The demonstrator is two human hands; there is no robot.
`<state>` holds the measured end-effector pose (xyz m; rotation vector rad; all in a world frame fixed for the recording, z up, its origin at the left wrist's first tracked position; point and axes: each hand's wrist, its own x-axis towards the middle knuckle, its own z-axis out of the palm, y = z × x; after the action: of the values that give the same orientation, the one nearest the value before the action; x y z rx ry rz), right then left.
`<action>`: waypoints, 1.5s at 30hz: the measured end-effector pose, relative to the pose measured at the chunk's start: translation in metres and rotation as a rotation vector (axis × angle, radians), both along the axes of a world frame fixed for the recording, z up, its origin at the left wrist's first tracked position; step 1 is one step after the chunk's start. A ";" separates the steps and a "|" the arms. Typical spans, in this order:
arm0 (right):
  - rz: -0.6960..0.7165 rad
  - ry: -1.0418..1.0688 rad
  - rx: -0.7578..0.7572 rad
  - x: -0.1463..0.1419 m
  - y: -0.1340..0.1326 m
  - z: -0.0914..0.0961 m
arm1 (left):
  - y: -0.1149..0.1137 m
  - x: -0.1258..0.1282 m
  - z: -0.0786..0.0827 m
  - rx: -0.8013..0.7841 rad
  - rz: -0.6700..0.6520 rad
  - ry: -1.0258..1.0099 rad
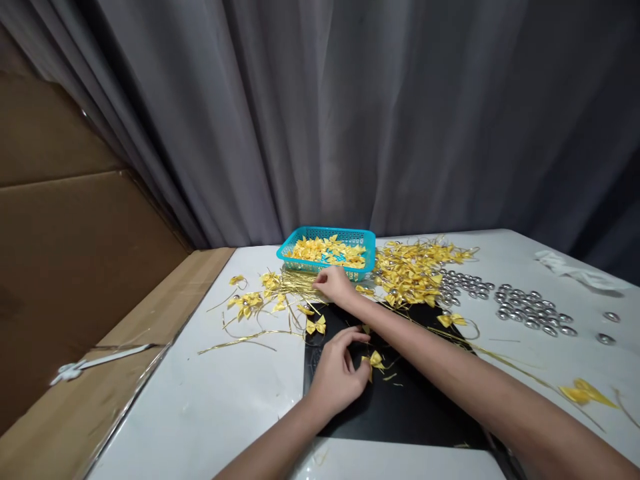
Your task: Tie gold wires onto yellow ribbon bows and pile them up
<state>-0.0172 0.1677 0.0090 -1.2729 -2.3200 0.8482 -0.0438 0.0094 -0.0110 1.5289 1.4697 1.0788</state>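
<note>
At ten o'clock from my left hand [336, 375], gold strands [295, 281] lie fanned before the teal basket [345, 233], likely to keep them within reach. That hand curls palm-down over the black mat [400, 408], its fingertips pinching a yellow bow [375, 361] at three o'clock. My right hand [336, 285], arm stretched across, lays close-set fingers on the strands; I cannot tell whether they grip one.

This looks like a makeshift handicraft workspace: a white table [200, 400] pushed against a grey curtain [350, 120], with cardboard sheets [75, 233] alongside. On it lie heaps of yellow ribbon bows [410, 270], a turquoise basket [369, 239] of more, gold wire ties [295, 280] and silver metal caps [530, 310].
</note>
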 end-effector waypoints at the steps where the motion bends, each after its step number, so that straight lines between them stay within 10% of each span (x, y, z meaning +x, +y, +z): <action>1: -0.021 0.036 -0.039 0.000 0.002 0.000 | 0.000 0.000 0.000 -0.005 0.006 -0.019; 17: -0.269 0.841 -0.490 0.010 -0.018 0.017 | 0.005 -0.006 0.002 -0.025 0.154 -0.559; 45: -0.285 0.866 -0.600 0.028 -0.035 0.019 | 0.008 -0.008 0.008 -0.162 0.110 -0.707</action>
<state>0.0104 0.1329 0.0281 -1.0714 -1.2134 1.6462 -0.0518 0.0175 -0.0034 0.8233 1.1081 1.3467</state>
